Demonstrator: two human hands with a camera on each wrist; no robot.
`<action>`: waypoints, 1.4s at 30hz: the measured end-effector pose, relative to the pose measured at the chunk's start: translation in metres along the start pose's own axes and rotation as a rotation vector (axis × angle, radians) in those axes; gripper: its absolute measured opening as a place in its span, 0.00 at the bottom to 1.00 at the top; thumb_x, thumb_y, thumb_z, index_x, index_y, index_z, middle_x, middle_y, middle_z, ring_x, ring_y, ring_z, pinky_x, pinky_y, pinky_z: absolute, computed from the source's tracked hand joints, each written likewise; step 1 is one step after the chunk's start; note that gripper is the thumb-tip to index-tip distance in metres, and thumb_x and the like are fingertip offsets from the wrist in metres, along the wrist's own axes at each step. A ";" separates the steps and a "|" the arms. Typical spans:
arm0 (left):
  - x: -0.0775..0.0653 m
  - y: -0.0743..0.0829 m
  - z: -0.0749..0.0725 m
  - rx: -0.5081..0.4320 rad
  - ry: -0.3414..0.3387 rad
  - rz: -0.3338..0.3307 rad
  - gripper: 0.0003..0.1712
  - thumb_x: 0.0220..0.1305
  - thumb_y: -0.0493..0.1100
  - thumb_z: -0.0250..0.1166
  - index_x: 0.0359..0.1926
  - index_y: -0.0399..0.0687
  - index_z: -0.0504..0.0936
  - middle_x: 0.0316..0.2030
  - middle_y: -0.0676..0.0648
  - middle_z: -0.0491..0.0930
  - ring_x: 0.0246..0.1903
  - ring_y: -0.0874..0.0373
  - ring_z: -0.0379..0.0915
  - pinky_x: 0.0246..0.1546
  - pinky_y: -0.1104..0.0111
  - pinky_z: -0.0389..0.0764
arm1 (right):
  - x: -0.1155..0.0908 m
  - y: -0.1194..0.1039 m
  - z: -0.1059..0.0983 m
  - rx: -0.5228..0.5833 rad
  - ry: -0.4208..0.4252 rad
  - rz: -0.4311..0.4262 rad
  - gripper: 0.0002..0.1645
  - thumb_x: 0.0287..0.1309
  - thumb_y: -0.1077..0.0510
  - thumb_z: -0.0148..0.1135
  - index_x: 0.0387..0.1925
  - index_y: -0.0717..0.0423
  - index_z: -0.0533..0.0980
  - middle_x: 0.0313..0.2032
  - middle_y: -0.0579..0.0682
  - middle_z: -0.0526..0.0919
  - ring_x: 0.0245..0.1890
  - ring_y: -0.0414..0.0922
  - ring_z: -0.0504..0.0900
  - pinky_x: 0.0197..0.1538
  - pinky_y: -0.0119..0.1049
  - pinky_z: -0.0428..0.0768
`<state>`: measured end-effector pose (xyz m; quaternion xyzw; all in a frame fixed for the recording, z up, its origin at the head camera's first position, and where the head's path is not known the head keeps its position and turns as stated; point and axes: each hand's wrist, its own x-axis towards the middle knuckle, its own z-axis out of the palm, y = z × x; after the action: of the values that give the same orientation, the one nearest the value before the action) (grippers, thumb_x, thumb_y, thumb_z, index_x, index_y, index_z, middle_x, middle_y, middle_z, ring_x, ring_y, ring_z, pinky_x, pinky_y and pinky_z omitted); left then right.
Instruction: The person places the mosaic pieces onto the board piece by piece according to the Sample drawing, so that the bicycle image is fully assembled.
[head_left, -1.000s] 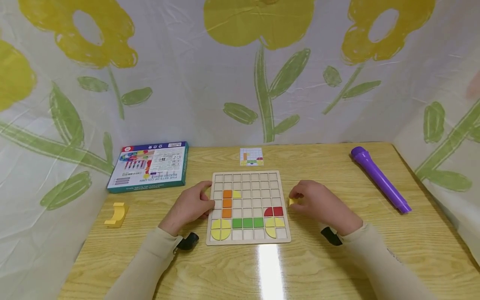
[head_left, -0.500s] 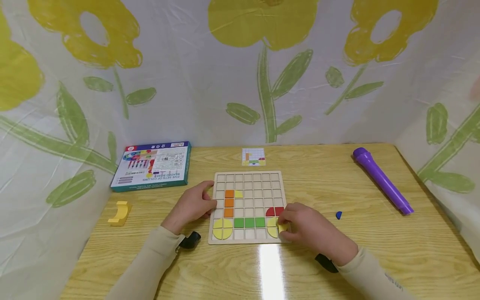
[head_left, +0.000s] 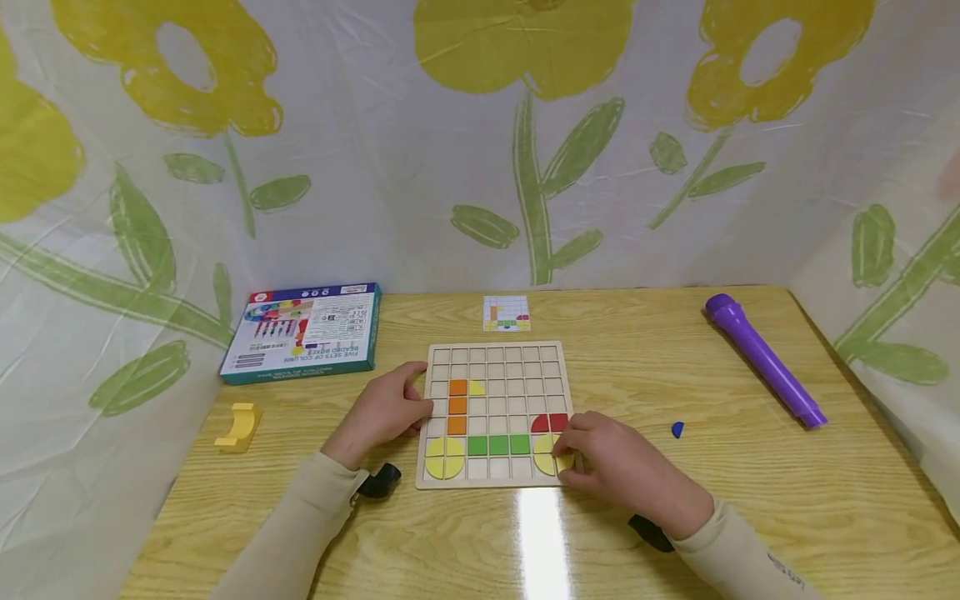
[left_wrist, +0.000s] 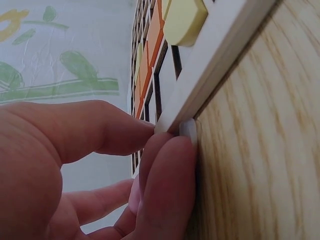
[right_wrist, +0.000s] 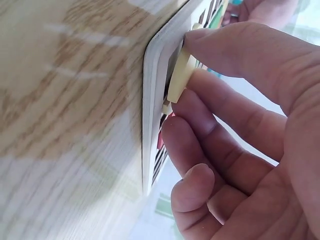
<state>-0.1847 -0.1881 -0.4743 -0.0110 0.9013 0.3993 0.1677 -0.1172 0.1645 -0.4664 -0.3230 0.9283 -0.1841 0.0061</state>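
Note:
A square wooden grid board [head_left: 497, 387] lies on the table. Orange tiles [head_left: 457, 406], green tiles [head_left: 498, 445], red tiles [head_left: 558, 423] and yellow quarter-circle tiles [head_left: 445, 458] fill some of its cells. My left hand [head_left: 378, 412] pinches the board's left edge, thumb at the top of the rim and fingertips against its side. At the near right corner my right hand [head_left: 630, 462] pinches a yellow quarter-circle tile [right_wrist: 182, 75] between thumb and fingers. That tile sits tilted over the corner cell in the right wrist view, beside other yellow quarters.
A small pattern card [head_left: 506, 313] lies beyond the board. To the right are a blue half-round tile [head_left: 677, 430] and a purple toy microphone [head_left: 765, 362]. A flat toy box [head_left: 302, 333] and a yellow curved block [head_left: 240, 428] are on the left.
My right hand has brought the yellow tile from beside the board to its near right corner, uncovering the blue tile. The tile now lies lower at the cell. My left hand stays put.

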 end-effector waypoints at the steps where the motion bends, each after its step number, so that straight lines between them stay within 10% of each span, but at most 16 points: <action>1: 0.000 0.000 0.000 0.001 0.000 0.001 0.43 0.67 0.42 0.69 0.81 0.49 0.67 0.39 0.44 0.81 0.27 0.56 0.82 0.29 0.67 0.81 | 0.000 0.000 0.000 0.001 0.002 -0.001 0.11 0.55 0.55 0.83 0.40 0.49 0.89 0.38 0.39 0.83 0.38 0.34 0.75 0.43 0.33 0.82; 31: 0.002 0.001 -0.001 0.017 -0.009 0.019 0.43 0.67 0.42 0.70 0.81 0.48 0.66 0.38 0.44 0.82 0.28 0.55 0.82 0.29 0.66 0.79 | -0.005 0.006 -0.012 -0.025 0.037 0.004 0.06 0.58 0.60 0.78 0.36 0.46 0.88 0.37 0.39 0.83 0.38 0.34 0.78 0.42 0.32 0.83; 42: 0.002 0.000 0.000 0.020 -0.004 0.019 0.43 0.67 0.43 0.69 0.81 0.48 0.66 0.38 0.44 0.82 0.27 0.56 0.82 0.28 0.66 0.79 | -0.037 0.037 -0.035 -0.068 0.072 0.233 0.08 0.61 0.54 0.79 0.41 0.49 0.88 0.40 0.41 0.85 0.43 0.41 0.86 0.49 0.44 0.89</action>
<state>-0.1866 -0.1885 -0.4748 0.0000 0.9049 0.3921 0.1657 -0.1145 0.2259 -0.4508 -0.2063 0.9648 -0.1623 -0.0170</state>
